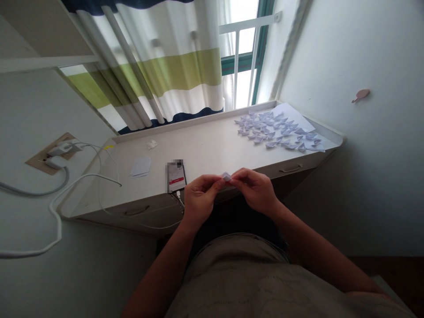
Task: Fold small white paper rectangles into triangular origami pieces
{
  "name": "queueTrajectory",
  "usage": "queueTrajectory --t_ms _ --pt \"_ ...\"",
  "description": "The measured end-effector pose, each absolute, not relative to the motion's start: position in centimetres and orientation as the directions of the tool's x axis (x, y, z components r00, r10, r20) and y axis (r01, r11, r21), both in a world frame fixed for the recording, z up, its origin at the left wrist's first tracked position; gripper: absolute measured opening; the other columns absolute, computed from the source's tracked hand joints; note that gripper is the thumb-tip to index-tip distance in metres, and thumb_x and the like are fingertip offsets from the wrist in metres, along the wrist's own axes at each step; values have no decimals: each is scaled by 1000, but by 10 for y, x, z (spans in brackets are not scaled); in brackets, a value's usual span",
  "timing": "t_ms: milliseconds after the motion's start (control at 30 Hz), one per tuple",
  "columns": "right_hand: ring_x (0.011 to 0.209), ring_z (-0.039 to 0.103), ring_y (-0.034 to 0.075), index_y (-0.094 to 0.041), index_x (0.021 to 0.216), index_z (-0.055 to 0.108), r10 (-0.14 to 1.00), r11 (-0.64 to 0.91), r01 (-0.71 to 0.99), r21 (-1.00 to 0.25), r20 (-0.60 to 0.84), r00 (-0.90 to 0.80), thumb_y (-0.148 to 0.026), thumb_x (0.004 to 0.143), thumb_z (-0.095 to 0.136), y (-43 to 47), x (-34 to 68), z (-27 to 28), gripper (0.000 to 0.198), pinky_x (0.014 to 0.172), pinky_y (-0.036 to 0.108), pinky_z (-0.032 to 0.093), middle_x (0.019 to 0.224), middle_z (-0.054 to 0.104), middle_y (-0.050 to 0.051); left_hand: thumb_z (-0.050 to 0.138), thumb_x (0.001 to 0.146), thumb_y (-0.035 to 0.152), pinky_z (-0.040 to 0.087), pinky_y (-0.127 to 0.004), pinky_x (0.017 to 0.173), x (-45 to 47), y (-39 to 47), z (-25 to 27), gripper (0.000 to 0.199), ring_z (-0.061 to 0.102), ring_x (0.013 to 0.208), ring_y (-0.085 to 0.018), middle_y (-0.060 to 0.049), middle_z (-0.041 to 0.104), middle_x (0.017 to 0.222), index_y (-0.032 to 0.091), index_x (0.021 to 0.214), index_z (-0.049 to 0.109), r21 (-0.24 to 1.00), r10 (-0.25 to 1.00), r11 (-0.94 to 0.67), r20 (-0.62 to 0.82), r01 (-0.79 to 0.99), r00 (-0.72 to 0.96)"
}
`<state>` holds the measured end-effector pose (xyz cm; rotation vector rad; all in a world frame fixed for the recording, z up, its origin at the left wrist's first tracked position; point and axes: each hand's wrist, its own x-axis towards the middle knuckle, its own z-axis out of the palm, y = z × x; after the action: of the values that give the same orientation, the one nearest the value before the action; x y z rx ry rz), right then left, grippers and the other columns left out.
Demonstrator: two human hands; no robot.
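A small folded piece of white paper (226, 176) is pinched between my two hands, just in front of the desk's near edge. My left hand (202, 194) grips its left side between thumb and fingers. On the opposite side, my right hand (253, 187) has its thumb and fingertips closed on the same paper. Several small folded paper boats (265, 128) stand grouped on the right end of the desk. A few flat paper sheets (141, 167) lie at the left.
The white desk (205, 150) has drawers along its front. A phone (176, 176) with a charging cable lies left of my hands. Crumpled white paper (152, 144) rests farther back. White cables (54, 212) run from the wall socket (51, 152). A larger white sheet (294, 117) lies behind the boats.
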<state>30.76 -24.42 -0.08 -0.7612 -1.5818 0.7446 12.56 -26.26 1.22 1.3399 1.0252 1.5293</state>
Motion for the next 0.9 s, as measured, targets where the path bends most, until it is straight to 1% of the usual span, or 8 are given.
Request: queueTrajectory --t_ms 100,167,233,367,500,667,767,900 --pt "79 81 21 -24 92 77 849 525 -15 -851 525 -64 -48 95 83 -246 303 -6 25 75 35 69 86 83 4 97 78 40 64 -26 68 127 -261 14 33 79 71 -17 -4 86 84 20 99 83 956 957 -283 276 -81 -87" --pt "80 82 21 -24 97 77 854 518 -58 -853 520 -21 -47 92 86 -246 301 -10 26 77 36 70 87 82 3 97 77 43 64 -26 66 127 -260 16 33 79 71 -18 -5 86 84 19 95 83 964 965 -255 249 -75 -81" --pt "83 82 21 -24 100 76 852 520 -96 -849 523 -9 -47 91 88 -245 300 -12 28 80 35 71 89 82 3 96 77 45 65 -29 69 127 -259 17 34 80 75 -20 -7 86 86 18 94 84 971 971 -232 228 -56 -77" --pt "85 82 20 -24 101 76 864 492 -115 -863 500 -56 -49 90 88 -244 303 -10 30 82 35 71 90 82 3 97 76 43 66 -31 74 124 -258 19 37 81 80 -22 -7 86 90 19 102 86 978 977 -207 207 0 -46" --pt "83 82 20 -23 109 79 894 419 -113 -901 431 -121 -48 89 89 -242 307 -5 33 82 35 70 89 84 3 98 74 43 66 -33 78 122 -257 22 31 82 81 -24 -8 87 90 19 91 88 982 982 -186 187 18 -20" --pt "74 79 21 -21 92 82 911 374 -72 -925 381 -160 -49 89 88 -242 306 1 29 72 34 68 83 83 4 97 75 43 64 -31 69 123 -256 20 28 80 75 -22 -7 86 85 20 89 89 987 988 -157 157 21 14" --pt "69 76 19 -21 87 80 913 372 -67 -926 378 -154 -49 90 87 -241 305 4 30 67 31 65 77 81 3 95 78 42 61 -27 63 122 -257 18 27 76 69 -19 -6 86 88 22 94 89 973 979 -201 202 110 -2" --pt "70 76 18 -20 89 78 922 338 -107 -935 352 -161 -51 92 83 -240 307 5 32 68 31 65 77 80 3 94 80 38 62 -29 69 118 -261 18 19 77 71 -19 -4 86 89 24 91 88 933 953 -293 301 208 -12"
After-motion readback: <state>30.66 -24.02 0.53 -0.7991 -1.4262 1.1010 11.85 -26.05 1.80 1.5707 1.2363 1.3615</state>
